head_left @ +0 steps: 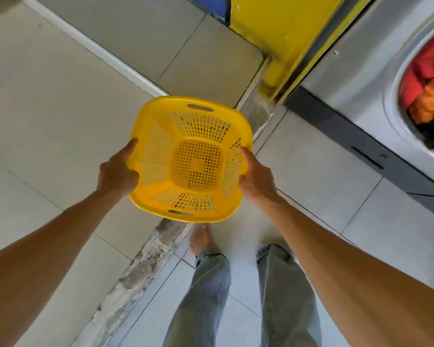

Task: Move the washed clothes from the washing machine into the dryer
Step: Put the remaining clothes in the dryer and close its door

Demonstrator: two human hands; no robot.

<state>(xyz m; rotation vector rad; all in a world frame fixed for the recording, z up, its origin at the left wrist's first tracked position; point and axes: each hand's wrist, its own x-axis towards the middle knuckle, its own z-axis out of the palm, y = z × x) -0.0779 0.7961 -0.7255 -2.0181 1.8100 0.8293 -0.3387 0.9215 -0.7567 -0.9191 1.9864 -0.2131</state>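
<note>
The left hand [117, 174] and the right hand [254, 180] grip the smooth rim of a yellow perforated plastic basket [189, 159], held above the tiled floor [60, 101]. Crumpled red and orange clothes [429, 88] lie inside the round opening of the grey metal washing machine [361, 71], at the right.

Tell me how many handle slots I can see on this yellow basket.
2: one handle slot in the far rim of the yellow basket, one handle slot in the near rim. The left hand and right hand cover the side rims, so more may be hidden.
</note>
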